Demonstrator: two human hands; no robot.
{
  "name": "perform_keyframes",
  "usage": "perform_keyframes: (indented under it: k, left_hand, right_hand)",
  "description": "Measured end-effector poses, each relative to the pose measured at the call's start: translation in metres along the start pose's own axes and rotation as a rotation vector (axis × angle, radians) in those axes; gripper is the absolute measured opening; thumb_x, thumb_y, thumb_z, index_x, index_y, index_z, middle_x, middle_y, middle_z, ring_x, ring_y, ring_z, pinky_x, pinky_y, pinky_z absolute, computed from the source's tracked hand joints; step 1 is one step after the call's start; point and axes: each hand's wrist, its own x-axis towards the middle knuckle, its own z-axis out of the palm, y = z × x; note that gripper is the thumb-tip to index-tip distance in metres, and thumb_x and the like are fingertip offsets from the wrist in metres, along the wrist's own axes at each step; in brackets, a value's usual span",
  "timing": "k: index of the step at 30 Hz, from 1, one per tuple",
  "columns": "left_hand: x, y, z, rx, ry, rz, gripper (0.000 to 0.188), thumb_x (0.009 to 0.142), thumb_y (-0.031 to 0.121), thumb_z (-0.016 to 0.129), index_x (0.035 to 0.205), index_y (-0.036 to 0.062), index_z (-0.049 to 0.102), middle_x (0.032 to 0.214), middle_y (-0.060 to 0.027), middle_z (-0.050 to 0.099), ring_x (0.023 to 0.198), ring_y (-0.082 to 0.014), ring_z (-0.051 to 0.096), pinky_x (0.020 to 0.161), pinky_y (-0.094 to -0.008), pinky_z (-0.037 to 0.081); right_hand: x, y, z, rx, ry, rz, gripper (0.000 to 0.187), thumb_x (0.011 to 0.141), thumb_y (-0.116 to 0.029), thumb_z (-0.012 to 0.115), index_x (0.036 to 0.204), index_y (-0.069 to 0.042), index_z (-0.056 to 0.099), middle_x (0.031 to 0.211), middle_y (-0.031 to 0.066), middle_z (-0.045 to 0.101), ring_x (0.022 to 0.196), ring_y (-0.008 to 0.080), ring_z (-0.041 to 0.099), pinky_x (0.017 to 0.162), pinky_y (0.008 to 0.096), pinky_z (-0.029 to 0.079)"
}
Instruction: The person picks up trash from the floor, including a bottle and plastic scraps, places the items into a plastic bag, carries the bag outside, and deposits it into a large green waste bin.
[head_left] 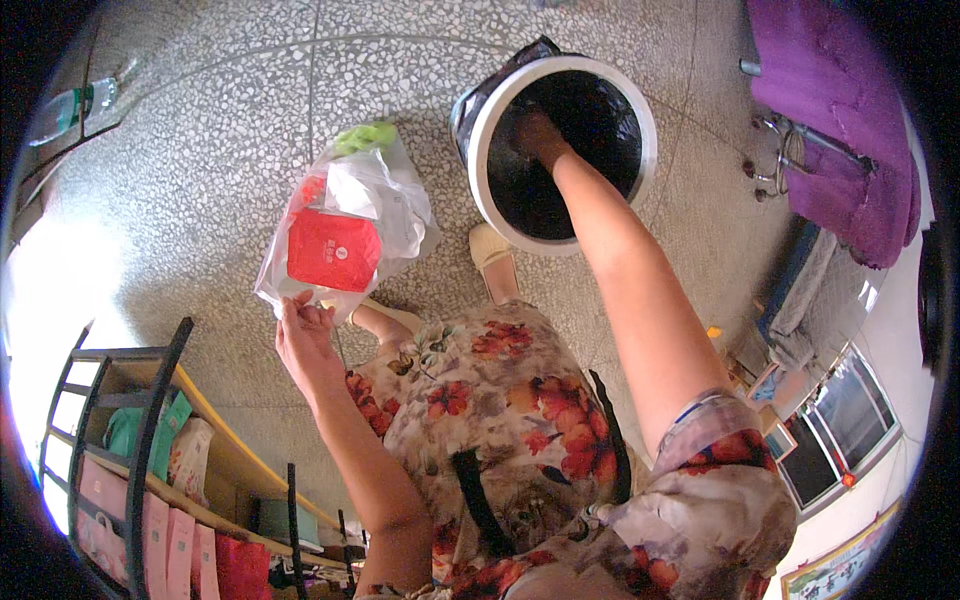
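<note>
My left hand [308,340] pinches the near edge of a clear plastic bag [408,212]. Inside the bag show a red package [334,250], something white and crumpled, and a bright green piece [364,138] at the far end. To the right stands a round bin with a white rim [477,160] and a black liner [600,195]. My right arm reaches down into it. My right hand [540,138] is in the bin's dark interior, with its fingers lost in shadow, so what they touch is hidden.
My feet in pale shoes [488,246] are on the speckled floor [230,130] near the bin. A shelf rack with a black frame [150,420] holds boxes and bags at lower left. A purple cloth [835,110] hangs over a metal-legged piece at right. A plastic bottle [75,112] is at far left.
</note>
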Motion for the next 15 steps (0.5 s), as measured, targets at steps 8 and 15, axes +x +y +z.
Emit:
perform_keyframes:
  k: [8,15]
  left_hand:
    - [-0.004,0.004,-0.005,0.018,0.006,0.038,0.031,0.096,0.025,0.049,0.093,-0.0044,0.059,0.066,-0.0001,0.043,0.062,-0.0104,0.044,0.067,-0.0299,0.048]
    - [-0.003,0.0,-0.007,-0.013,0.017,0.05,0.033,0.096,0.026,0.049,0.093,-0.0051,0.058,0.066,-0.0005,0.042,0.06,-0.0113,0.042,0.064,-0.0303,0.047]
  right_hand:
    - [0.052,0.042,0.073,-0.148,0.153,0.004,0.048,0.087,-0.023,0.049,0.132,-0.005,0.046,0.141,0.0143,0.04,0.13,0.03,0.039,0.109,0.0389,0.028]
    - [0.041,0.015,0.039,-0.079,-0.007,0.053,0.05,0.085,-0.033,0.051,0.13,-0.012,0.051,0.133,0.0162,0.049,0.121,0.0338,0.048,0.104,0.0424,0.036]
